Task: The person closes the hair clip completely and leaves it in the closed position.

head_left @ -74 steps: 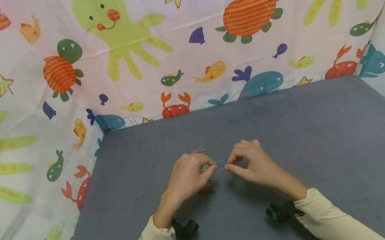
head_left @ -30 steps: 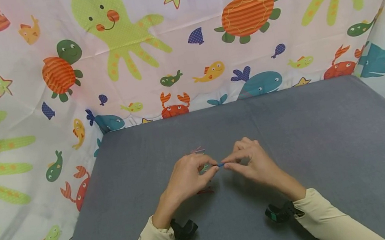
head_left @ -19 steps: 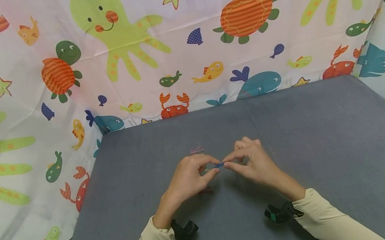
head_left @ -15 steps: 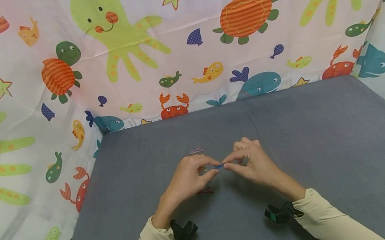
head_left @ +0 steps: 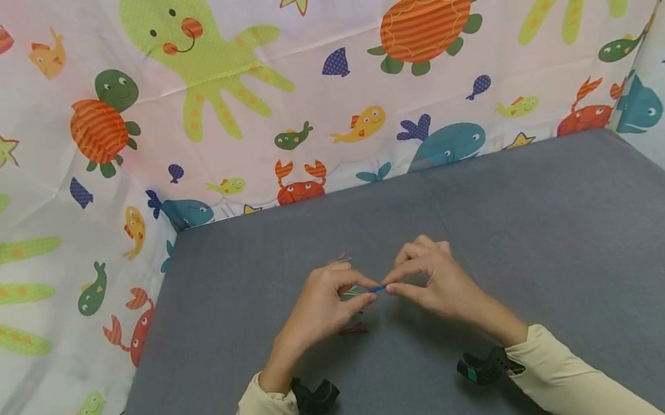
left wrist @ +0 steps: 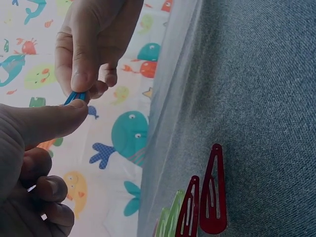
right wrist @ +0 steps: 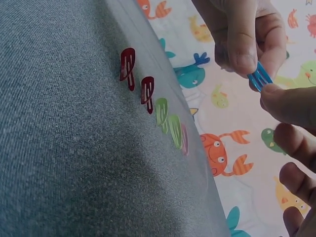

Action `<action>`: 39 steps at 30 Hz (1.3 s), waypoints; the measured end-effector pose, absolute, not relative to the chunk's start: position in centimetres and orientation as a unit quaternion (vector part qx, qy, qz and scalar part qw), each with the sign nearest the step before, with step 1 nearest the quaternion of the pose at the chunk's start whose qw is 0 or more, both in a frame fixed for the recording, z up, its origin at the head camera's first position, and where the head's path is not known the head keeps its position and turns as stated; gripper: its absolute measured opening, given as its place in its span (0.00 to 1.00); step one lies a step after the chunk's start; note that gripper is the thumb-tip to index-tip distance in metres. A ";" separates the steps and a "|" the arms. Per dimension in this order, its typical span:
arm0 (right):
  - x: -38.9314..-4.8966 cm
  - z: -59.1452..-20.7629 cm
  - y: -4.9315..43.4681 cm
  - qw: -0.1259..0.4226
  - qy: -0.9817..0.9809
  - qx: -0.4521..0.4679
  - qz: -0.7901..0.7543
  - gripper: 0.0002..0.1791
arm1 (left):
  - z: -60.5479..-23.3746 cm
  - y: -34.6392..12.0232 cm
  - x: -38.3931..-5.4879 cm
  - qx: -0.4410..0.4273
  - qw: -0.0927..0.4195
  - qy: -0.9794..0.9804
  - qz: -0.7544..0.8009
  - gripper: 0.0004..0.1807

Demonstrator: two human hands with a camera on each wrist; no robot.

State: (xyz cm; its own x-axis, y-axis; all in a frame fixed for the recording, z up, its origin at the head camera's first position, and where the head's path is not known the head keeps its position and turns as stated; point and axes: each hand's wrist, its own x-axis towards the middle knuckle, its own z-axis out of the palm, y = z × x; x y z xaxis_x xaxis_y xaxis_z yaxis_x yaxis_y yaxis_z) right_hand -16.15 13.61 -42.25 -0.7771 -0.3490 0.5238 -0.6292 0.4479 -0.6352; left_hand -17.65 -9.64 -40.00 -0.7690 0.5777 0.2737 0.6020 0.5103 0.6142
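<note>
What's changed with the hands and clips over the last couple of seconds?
The right hand has moved its pinch slightly leftward, closer to the left hand, so less of the blue clip shows between them. Nothing was visibly let go; both hands pinch it. The pink clip and red clips look unmoved on the table.

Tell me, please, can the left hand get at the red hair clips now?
Probably yes: the red clips lie uncovered near the left hand. But it pinches the blue clip, so it would likely need to let go first.
</note>
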 end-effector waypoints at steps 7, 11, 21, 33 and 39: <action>-16.3 -42.1 13.9 0.153 -0.828 0.319 0.434 0.09 | -39.9 -9.7 -17.7 -0.355 0.019 -0.858 -0.370 0.06; -16.4 -42.1 14.0 0.147 -0.823 0.334 0.435 0.09 | -39.7 -9.8 -17.6 -0.363 0.009 -0.855 -0.370 0.06; -16.5 -41.9 14.2 0.143 -0.808 0.361 0.443 0.10 | -39.5 -10.0 -17.7 -0.373 0.001 -0.850 -0.373 0.06; -16.6 -42.1 14.1 0.156 -0.798 0.377 0.444 0.11 | -39.5 -10.1 -17.7 -0.384 0.014 -0.849 -0.363 0.06; -16.5 -42.2 14.1 0.155 -0.796 0.382 0.443 0.11 | -39.6 -10.1 -17.7 -0.388 0.010 -0.847 -0.363 0.06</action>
State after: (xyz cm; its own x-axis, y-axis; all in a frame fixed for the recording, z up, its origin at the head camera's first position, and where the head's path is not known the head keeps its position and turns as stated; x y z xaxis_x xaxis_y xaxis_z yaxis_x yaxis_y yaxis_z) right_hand -16.52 14.15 -42.15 -0.6602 -0.4710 0.5851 -0.7454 0.3147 -0.5877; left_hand -17.72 -10.15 -39.60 -0.6992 0.6496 0.2985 0.6645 0.4365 0.6066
